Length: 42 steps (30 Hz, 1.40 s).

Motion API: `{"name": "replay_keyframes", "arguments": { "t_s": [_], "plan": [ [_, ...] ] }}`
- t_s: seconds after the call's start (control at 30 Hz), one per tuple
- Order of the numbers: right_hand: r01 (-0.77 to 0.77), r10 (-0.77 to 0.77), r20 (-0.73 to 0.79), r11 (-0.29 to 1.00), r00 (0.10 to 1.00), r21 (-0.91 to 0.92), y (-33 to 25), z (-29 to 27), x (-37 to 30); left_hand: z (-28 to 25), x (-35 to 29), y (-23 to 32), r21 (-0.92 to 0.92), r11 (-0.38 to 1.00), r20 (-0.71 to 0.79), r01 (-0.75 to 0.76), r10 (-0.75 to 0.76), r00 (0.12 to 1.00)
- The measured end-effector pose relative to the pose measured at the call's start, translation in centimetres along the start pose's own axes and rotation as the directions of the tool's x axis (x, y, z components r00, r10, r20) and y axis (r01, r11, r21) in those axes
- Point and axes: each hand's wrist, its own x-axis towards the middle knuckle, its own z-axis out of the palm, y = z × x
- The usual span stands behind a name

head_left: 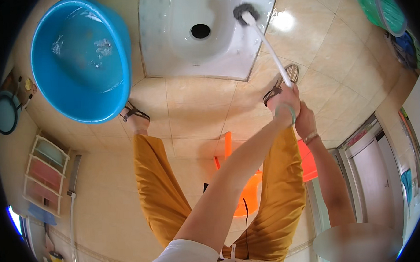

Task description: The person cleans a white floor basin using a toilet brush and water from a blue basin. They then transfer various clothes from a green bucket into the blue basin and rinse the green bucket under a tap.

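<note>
Landmark: squat toilet [169,58], white ceramic, set into the tiled floor [195,108] ahead of me, its round drain hole [200,31] showing black. Just beside its left edge, a big blue basin [40,59] with water and bright glare in it; that side is crowded. Well left of the toilet and back toward me, a pale-framed rack [47,173] with reddish panels. Well right of the toilet, a green plastic bag [373,7]. Behind the toilet, on my side, an orange plastic stool [248,199], partly hidden by my forearm and mustard trousers [285,193]. My sandals [292,72] stand short of the toilet: right foot off its near right corner, left foot off its near left, close under the basin.

Brush [268,49]: long, slim white handle; rounded, dark grey bristle head. Head lies over the toilet's right margin, farther from me than the drain hole; handle slants back across the toilet's right edge to my grip.

Left hand [287,98], off the toilet's near right corner: clenched around the handle's end, forearm crossing my body, green band at the wrist. Right hand [305,120] tucked against it, farther from the toilet, fingers partly hidden; cannot tell whether it grasps the handle too.
</note>
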Motion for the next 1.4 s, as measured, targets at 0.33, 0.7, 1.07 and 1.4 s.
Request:
{"name": "replay_keyframes", "arguments": {
  "t_s": [0.33,0.7,1.07,1.4],
  "plan": [
    [-0.184,0.243,0.135,0.920,0.961,-0.346,0.5,-0.5,-2.9,2.2,-0.3,-6.3,0.490,0.860,0.185,-0.143,0.058,0.981],
    [-0.321,-0.006,0.533,0.792,0.846,0.519,-18.8,2.5,2.7,-24.5,-0.1,-1.3,-0.011,0.976,-0.084,-0.218,0.216,0.973],
    [0.163,0.097,0.402,0.809,0.911,-0.565,-20.8,1.4,6.1,-18.5,1.0,0.6,-0.501,0.752,0.394,0.429,-0.242,0.886],
    [-0.108,0.037,0.605,0.991,0.795,0.081,-22.9,5.8,7.3,-24.1,-0.2,-0.9,-0.760,0.556,0.376,0.336,-0.046,0.926]
  ]
}}
